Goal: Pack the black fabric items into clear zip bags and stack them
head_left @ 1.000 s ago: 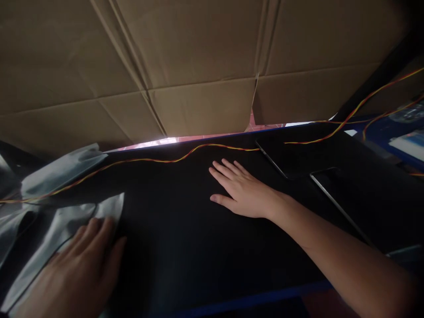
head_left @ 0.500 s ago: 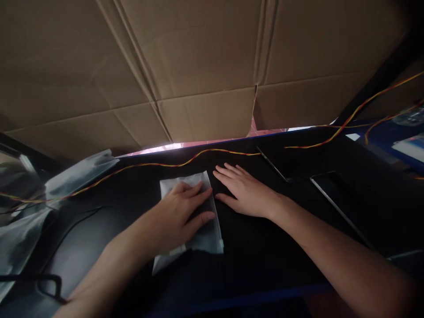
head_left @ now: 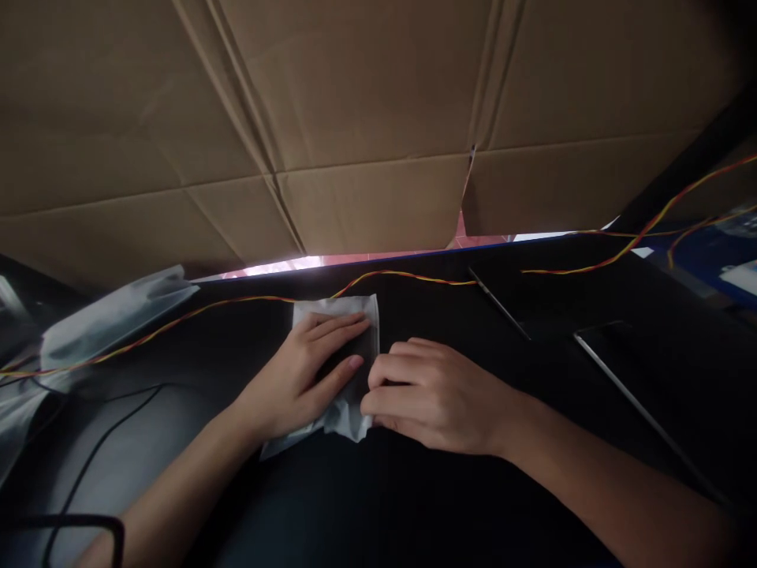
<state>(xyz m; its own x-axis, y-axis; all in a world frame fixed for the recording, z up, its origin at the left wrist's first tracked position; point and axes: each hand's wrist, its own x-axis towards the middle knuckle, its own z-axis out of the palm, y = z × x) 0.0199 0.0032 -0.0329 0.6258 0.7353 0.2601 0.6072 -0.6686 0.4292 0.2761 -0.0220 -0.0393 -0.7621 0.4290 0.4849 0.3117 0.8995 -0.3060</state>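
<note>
A frosted plastic bag [head_left: 348,418] lies on the black table in the middle of the head view, its lower edge crumpled. Flat on top of it rests my left hand [head_left: 311,363], fingers stretched out and thumb apart, pressing the bag down. My right hand [head_left: 419,390] is at the bag's right edge, its fingers curled and pinching that edge near the lower right corner. The fingertips of the right hand are partly hidden.
A red and yellow twisted wire [head_left: 414,275] runs across the table behind the bag. Two dark flat devices [head_left: 509,292] [head_left: 627,379] lie at the right. More frosted bags [head_left: 118,319] and a black cable [head_left: 98,465] are at the left. Cardboard [head_left: 367,95] stands behind.
My right hand has gone from lying flat with spread fingers to pinching the bag's right edge, nearer to me. The bag's lower right part has crumpled. My left hand stays on the bag.
</note>
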